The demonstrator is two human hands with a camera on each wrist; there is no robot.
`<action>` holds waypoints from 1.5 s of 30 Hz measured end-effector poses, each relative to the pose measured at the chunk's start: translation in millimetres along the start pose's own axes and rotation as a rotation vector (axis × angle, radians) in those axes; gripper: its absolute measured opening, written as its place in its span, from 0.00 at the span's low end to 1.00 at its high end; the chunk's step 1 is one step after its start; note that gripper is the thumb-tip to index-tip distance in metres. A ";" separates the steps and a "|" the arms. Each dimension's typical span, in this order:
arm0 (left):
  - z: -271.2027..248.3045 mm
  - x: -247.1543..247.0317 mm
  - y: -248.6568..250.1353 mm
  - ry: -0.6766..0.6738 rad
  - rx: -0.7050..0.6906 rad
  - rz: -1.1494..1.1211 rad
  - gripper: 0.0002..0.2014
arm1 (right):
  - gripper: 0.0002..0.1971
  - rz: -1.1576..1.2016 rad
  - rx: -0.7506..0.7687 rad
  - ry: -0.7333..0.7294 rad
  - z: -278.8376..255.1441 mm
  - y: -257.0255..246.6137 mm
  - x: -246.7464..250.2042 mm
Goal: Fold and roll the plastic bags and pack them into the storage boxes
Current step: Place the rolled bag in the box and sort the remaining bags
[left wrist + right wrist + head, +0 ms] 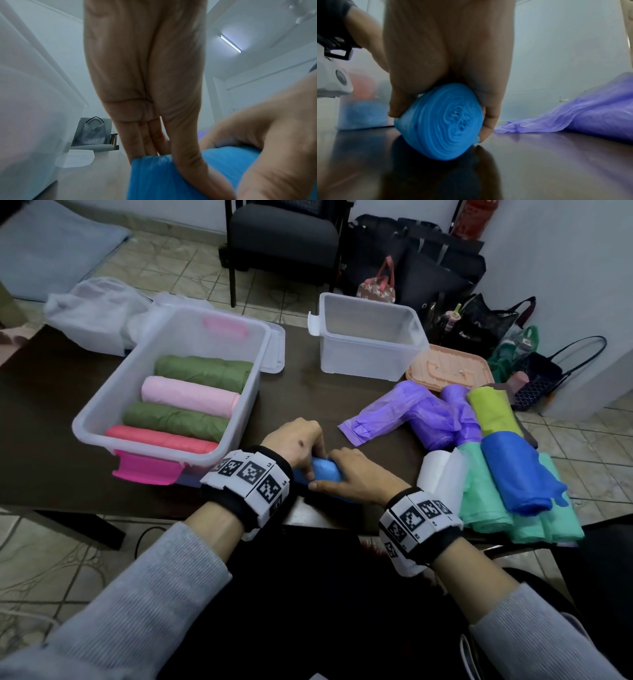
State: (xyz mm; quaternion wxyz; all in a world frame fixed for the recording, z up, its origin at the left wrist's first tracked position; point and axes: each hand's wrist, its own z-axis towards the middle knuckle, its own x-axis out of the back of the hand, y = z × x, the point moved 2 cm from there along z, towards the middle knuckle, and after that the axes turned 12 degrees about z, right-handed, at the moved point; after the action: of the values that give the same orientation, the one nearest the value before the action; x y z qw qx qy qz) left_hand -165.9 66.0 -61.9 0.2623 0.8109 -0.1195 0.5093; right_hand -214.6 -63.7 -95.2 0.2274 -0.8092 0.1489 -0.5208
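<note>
A light blue plastic bag roll (324, 471) lies on the dark table near its front edge. My left hand (298, 445) curls over its left part and my right hand (346, 474) grips its right end. The right wrist view shows the blue roll (443, 121) end-on as a tight spiral, thumb on one side and fingers on the other. In the left wrist view my left fingers (147, 140) press down behind the blue roll (154, 175). A clear storage box with pink latches (102, 409) at left holds several rolled bags, green, pink and red. A second clear box (370, 357) stands behind, with nothing in it.
Unrolled bags lie at right: purple (421, 412), yellow-green (489, 409), dark blue (513, 470), mint green (493, 515) and white (433, 474). A peach lid (445, 364) lies beside the second box. A white bag heap (92, 306) sits at back left. A chair (284, 234) and handbags stand on the floor beyond.
</note>
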 end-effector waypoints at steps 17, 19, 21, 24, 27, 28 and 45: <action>-23.6 180.8 -117.1 0.624 0.624 -0.304 0.20 | 0.17 0.546 0.168 0.326 49.0 -60.0 64.8; -22.2 170.8 -138.6 0.467 0.699 -0.163 0.22 | 0.17 0.587 0.211 0.329 59.6 -76.1 72.2; -19.9 157.8 -152.2 0.310 0.718 -0.061 0.24 | 0.18 0.601 0.241 0.347 69.3 -93.6 80.0; -12.8 145.0 -169.4 0.218 0.724 -0.092 0.27 | 0.19 0.582 0.303 0.408 84.7 -119.3 92.3; -6.8 137.4 -182.4 0.261 0.733 -0.172 0.26 | 0.18 0.467 0.387 0.482 100.4 -140.1 100.4; -8.1 136.4 -182.5 0.274 0.723 -0.192 0.26 | 0.19 0.405 0.414 0.499 104.6 -146.1 101.7; -46.1 125.2 -193.8 0.752 0.594 -0.624 0.18 | 0.30 -0.456 0.409 0.348 135.3 -201.1 75.2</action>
State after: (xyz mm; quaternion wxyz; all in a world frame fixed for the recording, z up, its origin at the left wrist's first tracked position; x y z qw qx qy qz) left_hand -55.1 262.0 6.4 0.1856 0.6097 0.3753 0.6730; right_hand -59.5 100.5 20.4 0.2339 -0.6585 -0.1066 -0.7073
